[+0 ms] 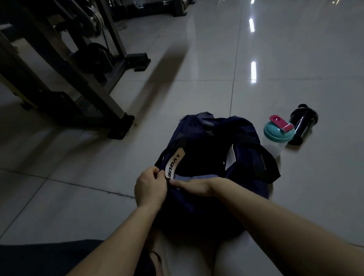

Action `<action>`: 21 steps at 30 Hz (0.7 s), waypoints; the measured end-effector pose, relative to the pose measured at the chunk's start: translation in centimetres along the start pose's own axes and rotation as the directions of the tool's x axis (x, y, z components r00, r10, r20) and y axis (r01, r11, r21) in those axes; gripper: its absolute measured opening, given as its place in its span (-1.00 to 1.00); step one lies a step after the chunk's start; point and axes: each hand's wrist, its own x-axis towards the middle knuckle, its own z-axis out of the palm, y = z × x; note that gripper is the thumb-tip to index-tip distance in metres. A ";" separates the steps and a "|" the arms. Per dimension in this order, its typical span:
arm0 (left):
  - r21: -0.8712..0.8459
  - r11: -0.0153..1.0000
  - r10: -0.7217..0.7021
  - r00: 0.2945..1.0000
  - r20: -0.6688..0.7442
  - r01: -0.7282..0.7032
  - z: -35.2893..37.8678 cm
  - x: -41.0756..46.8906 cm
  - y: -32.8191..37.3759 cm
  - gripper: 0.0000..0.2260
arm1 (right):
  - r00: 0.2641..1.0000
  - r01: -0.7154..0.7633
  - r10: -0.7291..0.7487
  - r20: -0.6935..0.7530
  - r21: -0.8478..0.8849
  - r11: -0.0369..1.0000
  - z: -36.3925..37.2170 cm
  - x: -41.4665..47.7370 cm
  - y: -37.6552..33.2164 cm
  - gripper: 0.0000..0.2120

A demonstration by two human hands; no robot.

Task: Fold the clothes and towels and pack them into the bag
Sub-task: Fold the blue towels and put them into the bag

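A dark navy duffel bag (213,157) lies on the tiled floor in front of me, with black handles and a white label (174,163) on its near left side. Its top opening gapes a little, and a strip of lighter blue-grey fabric (193,179) shows at the near edge. My left hand (150,188) pinches the bag's near left edge right beside the label. My right hand (193,187) lies flat across the near edge of the opening, fingers pointing left and nearly meeting the left hand. The room is dim, so the bag's contents are hard to make out.
To the right of the bag stand a shaker with a teal lid and pink cap (279,133) and a black bottle (303,124). A dark metal gym frame (67,81) fills the upper left. My legs are at the bottom edge.
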 end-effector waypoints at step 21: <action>-0.125 0.987 -0.081 0.987 0.138 0.099 1.4 1.4 -0.5 -0.80 | 0.997 -0.001 -0.048 -0.060 -0.633 0.774 0.7 -1.2 1.8 -0.41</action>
